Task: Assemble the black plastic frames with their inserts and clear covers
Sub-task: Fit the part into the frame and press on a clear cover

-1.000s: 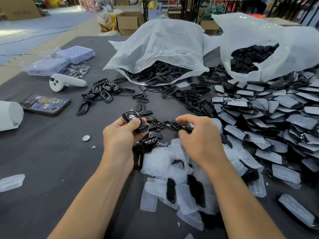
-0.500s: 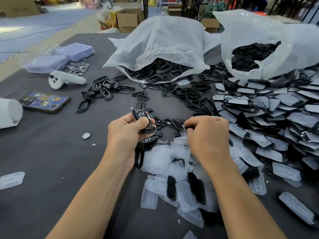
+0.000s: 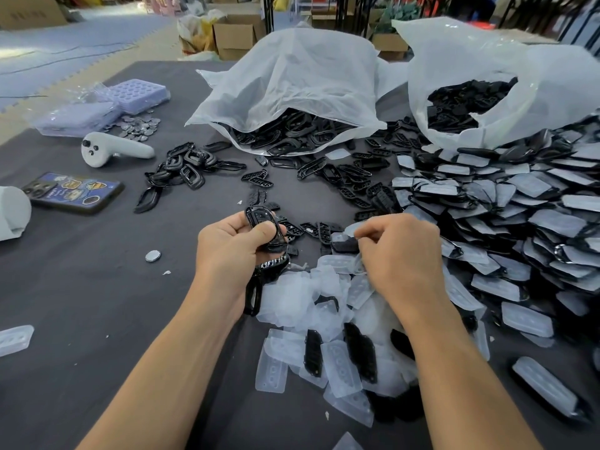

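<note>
One black frame (image 3: 258, 219) in L hand (image 3: 231, 254) grip, R hand (image 3: 402, 258) fingertips hidden

A: Where were the bags (image 3: 292, 82)?
B: Side by side at the back of the table (image 3: 81, 303), loose frames (image 3: 181, 167) spilled before them.
A: The phone (image 3: 73, 191)?
B: Far left, controller (image 3: 113, 152) behind it. Clear covers (image 3: 292, 300) lay nearest, seemingly mixed with inserts (image 3: 313, 352).
</note>
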Tool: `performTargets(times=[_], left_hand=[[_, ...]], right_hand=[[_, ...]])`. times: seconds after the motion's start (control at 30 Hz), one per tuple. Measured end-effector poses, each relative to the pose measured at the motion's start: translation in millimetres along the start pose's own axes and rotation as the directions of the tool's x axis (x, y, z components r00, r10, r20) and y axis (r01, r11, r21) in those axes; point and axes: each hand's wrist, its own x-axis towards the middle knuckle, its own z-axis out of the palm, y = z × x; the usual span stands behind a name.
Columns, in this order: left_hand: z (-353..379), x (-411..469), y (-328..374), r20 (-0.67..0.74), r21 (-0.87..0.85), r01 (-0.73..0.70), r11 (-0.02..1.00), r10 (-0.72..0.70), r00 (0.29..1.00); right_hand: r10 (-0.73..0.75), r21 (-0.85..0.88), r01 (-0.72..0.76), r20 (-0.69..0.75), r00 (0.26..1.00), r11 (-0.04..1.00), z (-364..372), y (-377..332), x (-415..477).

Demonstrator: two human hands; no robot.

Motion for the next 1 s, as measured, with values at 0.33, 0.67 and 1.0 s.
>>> performTargets(times=[0.33,0.67,1.0], left_hand=[[6.9,-7.9,-4.2,0.130,0.110,-0.065,0.992,0.051,0.990],[6.8,-12.9,-5.0,0.233,0.054,-0.088,0.995,0.073,0.970],[7.3,-13.9,-5.3,0.239,0.059,-0.073,0.996,0.056,0.969]], right_hand=[[0.162,0.850,-0.340,0.299,0.940,0.402,6.9,-23.6,-5.5],[0.116,0.841,-0.310,0.290,0.950,0.444,12.9,-27.3,-12.0],[0.046,0.774,-0.249,0.274,0.961,0.582,15.4,-30.1,-13.7]])
